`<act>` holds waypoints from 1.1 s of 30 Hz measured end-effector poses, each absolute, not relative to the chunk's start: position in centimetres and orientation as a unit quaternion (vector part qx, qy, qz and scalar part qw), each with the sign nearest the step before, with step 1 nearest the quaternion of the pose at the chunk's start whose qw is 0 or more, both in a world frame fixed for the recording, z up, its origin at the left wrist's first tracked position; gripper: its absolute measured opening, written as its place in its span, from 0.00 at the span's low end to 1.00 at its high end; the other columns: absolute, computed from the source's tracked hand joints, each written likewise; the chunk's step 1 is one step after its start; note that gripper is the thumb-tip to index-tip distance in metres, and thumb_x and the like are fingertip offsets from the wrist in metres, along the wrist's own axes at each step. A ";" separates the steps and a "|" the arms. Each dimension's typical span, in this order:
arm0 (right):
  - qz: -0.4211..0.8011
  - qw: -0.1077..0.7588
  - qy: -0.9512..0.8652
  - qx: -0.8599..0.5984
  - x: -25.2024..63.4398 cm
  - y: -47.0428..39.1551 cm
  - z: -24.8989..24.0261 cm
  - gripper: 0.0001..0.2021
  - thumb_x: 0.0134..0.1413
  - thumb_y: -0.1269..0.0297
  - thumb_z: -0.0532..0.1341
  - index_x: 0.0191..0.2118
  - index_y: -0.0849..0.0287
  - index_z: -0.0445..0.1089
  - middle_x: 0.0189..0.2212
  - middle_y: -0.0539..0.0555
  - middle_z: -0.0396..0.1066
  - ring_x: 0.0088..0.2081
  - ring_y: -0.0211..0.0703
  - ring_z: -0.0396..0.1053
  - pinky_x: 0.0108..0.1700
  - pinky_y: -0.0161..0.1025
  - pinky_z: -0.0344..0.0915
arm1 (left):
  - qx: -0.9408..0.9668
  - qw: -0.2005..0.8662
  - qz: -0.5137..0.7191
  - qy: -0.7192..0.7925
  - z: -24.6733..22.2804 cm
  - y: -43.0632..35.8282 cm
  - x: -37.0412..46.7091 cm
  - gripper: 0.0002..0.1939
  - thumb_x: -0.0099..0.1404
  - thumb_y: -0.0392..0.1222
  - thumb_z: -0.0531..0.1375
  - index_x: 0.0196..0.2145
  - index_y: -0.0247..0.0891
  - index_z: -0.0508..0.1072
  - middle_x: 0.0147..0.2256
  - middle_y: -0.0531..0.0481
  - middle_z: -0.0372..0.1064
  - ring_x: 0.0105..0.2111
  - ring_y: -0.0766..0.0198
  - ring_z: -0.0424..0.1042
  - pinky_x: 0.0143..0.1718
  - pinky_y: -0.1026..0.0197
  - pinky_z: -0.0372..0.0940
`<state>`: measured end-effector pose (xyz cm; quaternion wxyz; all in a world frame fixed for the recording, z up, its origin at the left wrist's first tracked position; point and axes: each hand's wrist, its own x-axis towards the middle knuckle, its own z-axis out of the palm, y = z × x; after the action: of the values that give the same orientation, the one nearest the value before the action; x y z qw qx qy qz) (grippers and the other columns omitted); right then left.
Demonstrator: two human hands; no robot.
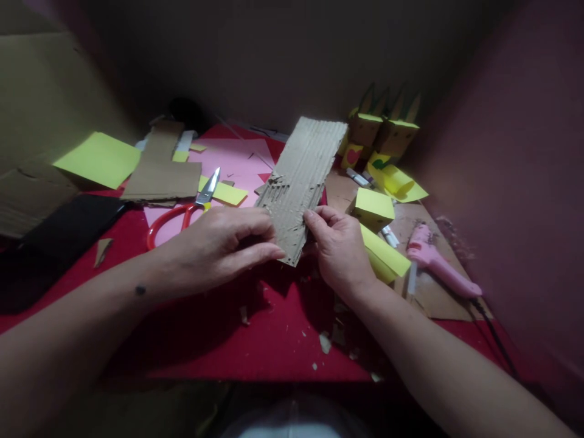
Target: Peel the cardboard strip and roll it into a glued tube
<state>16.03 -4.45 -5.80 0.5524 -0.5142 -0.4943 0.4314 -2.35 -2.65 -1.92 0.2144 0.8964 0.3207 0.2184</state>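
Observation:
A long strip of corrugated cardboard (pixel 305 161) is held up over the red table, its ridges bared and its edges ragged. My left hand (pixel 223 243) grips its lower left edge, thumb near the bottom corner. On the opposite edge, my right hand (pixel 340 246) pinches the strip between thumb and fingers. Red-handled scissors (pixel 207 191) lie open beside my left hand, partly covered by it. Small torn paper scraps (pixel 325 342) are scattered on the table below my hands.
At right, a pink glue gun (pixel 440 264) with a cord rests on a cardboard sheet (pixel 449 307). Yellow-topped boxes (pixel 374 204) and paper stand nearby. Cardboard pieces (pixel 166 176), pink paper (pixel 241 152) and a black object (pixel 68 243) lie at left. A wall (pixel 502 152) bounds the right.

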 end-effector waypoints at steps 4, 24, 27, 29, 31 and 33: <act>0.431 0.553 -0.497 -0.511 16.1 -4.5 -5.7 0.12 0.53 0.58 0.60 0.24 0.57 0.65 0.20 0.47 0.62 0.24 0.35 0.61 0.25 0.33 0.61 | 0.906 0.170 0.251 0.296 -2.5 -2.6 -2.1 0.06 0.63 0.38 0.59 0.28 0.37 0.69 0.26 0.54 0.67 0.26 0.68 0.64 0.28 0.65 0.57; 0.569 0.549 -0.412 -0.452 15.1 -5.2 -5.5 0.04 0.41 0.68 0.63 0.28 0.60 0.69 0.25 0.48 0.72 0.20 0.33 0.66 0.23 0.33 0.67 | 0.911 0.119 0.170 0.356 -3.9 -3.0 -1.6 0.05 0.63 0.37 0.56 0.29 0.38 0.67 0.27 0.53 0.66 0.25 0.66 0.64 0.26 0.64 0.57; 0.549 0.553 -0.429 -0.456 15.1 -5.2 -5.8 0.02 0.42 0.69 0.62 0.27 0.59 0.69 0.23 0.46 0.69 0.21 0.32 0.66 0.24 0.31 0.67 | 0.918 0.088 0.166 0.348 -4.2 -3.2 -1.5 0.05 0.63 0.36 0.55 0.29 0.38 0.66 0.27 0.52 0.65 0.25 0.65 0.65 0.26 0.64 0.57; 0.536 0.558 -0.440 -0.456 15.1 -5.2 -5.9 0.01 0.43 0.71 0.62 0.27 0.60 0.69 0.21 0.45 0.67 0.21 0.31 0.65 0.23 0.30 0.66 | 0.923 0.033 0.165 0.346 -4.4 -3.4 -1.2 0.06 0.63 0.36 0.54 0.28 0.37 0.66 0.26 0.51 0.64 0.24 0.63 0.65 0.25 0.62 0.57; 0.535 0.561 -0.441 -0.453 15.0 -5.2 -6.0 0.02 0.43 0.72 0.62 0.27 0.60 0.70 0.20 0.44 0.67 0.21 0.30 0.64 0.23 0.29 0.66 | 0.924 -0.020 0.160 0.348 -4.5 -3.7 -1.0 0.08 0.64 0.36 0.52 0.28 0.36 0.66 0.26 0.49 0.63 0.22 0.62 0.64 0.24 0.60 0.55; 0.548 0.563 -0.427 -0.448 15.0 -5.1 -5.9 0.02 0.43 0.71 0.63 0.28 0.60 0.70 0.21 0.44 0.68 0.20 0.30 0.64 0.23 0.29 0.67 | 0.922 -0.030 0.158 0.351 -4.4 -3.7 -1.0 0.08 0.64 0.36 0.51 0.28 0.36 0.67 0.25 0.49 0.64 0.22 0.62 0.63 0.23 0.60 0.55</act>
<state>14.97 -5.15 -5.87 0.5626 -0.4479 -0.4272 0.5480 -0.95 -3.73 -4.43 -0.0304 0.9223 0.3513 0.1582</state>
